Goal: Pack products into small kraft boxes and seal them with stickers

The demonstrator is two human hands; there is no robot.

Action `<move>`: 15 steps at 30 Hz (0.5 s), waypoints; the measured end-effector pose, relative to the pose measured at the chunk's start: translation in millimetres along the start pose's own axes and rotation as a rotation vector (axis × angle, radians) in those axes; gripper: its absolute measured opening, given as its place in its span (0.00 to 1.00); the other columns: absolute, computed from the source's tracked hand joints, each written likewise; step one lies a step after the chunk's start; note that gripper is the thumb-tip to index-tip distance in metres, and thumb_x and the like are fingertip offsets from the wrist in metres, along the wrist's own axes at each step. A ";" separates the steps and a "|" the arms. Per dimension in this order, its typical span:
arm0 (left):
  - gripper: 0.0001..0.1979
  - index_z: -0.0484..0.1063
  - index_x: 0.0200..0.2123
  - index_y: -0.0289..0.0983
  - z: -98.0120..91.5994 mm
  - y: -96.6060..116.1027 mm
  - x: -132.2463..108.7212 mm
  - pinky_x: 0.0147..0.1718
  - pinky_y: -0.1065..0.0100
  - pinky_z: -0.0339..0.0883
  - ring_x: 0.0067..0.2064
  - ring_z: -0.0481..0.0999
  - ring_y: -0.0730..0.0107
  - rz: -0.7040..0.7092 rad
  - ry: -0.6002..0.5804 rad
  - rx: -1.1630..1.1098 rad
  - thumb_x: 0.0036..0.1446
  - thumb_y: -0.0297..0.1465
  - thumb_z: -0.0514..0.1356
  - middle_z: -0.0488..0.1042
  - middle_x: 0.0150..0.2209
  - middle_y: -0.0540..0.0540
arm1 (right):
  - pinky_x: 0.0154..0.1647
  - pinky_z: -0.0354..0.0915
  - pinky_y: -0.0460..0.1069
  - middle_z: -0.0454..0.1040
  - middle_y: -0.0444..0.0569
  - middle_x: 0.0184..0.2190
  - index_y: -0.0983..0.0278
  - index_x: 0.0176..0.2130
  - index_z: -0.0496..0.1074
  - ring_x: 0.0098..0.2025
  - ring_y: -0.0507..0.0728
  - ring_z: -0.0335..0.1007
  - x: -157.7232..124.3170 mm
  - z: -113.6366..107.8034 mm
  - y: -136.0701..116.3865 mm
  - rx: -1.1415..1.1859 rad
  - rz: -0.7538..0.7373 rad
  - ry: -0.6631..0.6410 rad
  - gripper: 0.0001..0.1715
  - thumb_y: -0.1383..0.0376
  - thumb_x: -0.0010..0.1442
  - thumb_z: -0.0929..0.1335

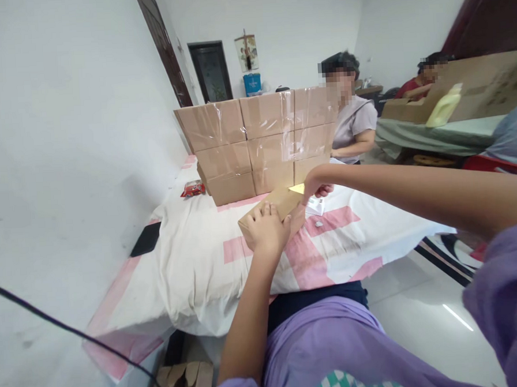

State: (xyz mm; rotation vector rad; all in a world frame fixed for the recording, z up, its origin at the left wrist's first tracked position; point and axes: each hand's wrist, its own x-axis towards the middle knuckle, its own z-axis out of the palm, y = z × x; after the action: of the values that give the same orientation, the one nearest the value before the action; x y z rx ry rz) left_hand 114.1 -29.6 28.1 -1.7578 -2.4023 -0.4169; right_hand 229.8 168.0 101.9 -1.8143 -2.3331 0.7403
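A small brown cardboard box [280,203] lies at a slant on the cloth-covered table. My left hand [269,224] presses on its top with the fingers spread. At the far right end of the box is my right hand [317,182], its fingers curled in and its fingertips partly hidden. A pale yellow piece [297,188] shows beside the right hand on the box; whether the hand grips it is unclear. Behind the box stands a wall of stacked brown cartons [268,141] under clear wrap. White printed paper [315,205] lies beneath the right hand.
A red packet [193,189] and a black flat object [146,238] lie on the left of the tablecloth [193,266]. A black cable [75,330] crosses the lower left. One person [354,119] is behind the cartons; another sits at a farther table with a yellow bottle [444,107].
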 end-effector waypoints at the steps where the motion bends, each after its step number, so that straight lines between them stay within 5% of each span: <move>1: 0.32 0.64 0.69 0.40 0.9 -3.0 0.1 0.61 0.47 0.56 0.68 0.60 0.47 0.004 0.012 0.000 0.68 0.47 0.47 0.61 0.72 0.46 | 0.23 0.57 0.47 0.75 0.53 0.25 0.67 0.26 0.74 0.22 0.53 0.68 -5.0 1.4 15.9 -0.096 0.026 -0.048 0.25 0.51 0.48 0.81; 6: 0.31 0.64 0.69 0.42 1.1 -24.1 -1.0 0.61 0.48 0.56 0.68 0.60 0.47 0.059 0.049 -0.002 0.68 0.48 0.48 0.63 0.71 0.47 | 0.31 0.59 0.47 0.77 0.51 0.27 0.67 0.32 0.78 0.28 0.55 0.72 -36.1 27.0 94.7 -0.302 -0.114 -0.147 0.09 0.69 0.51 0.79; 8: 0.31 0.65 0.69 0.44 -1.2 -35.4 -1.9 0.61 0.49 0.57 0.67 0.62 0.48 0.125 0.052 0.005 0.68 0.49 0.48 0.63 0.71 0.48 | 0.34 0.59 0.47 0.79 0.50 0.32 0.63 0.39 0.80 0.35 0.57 0.75 -43.1 39.7 114.4 -0.284 -0.231 -0.128 0.15 0.73 0.49 0.78; 11: 0.30 0.64 0.69 0.48 -6.4 -53.2 -3.8 0.61 0.51 0.57 0.67 0.64 0.51 0.250 0.033 0.014 0.68 0.49 0.50 0.64 0.70 0.51 | 0.39 0.60 0.48 0.81 0.52 0.39 0.60 0.43 0.80 0.43 0.61 0.76 -43.5 57.6 129.0 -0.265 -0.372 -0.132 0.16 0.70 0.53 0.76; 15: 0.29 0.62 0.69 0.52 -14.4 -71.3 -7.0 0.63 0.56 0.55 0.69 0.63 0.58 0.316 -0.024 0.022 0.68 0.49 0.51 0.63 0.71 0.55 | 0.42 0.59 0.50 0.80 0.56 0.44 0.64 0.37 0.78 0.47 0.62 0.73 -33.3 78.3 134.3 -0.221 -0.471 -0.110 0.03 0.69 0.59 0.72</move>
State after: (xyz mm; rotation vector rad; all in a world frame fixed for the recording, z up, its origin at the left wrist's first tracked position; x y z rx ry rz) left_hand 47.8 -60.3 29.8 -2.0941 -2.0800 -0.3294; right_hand 330.2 135.7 -17.0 -1.2225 -2.8528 0.5421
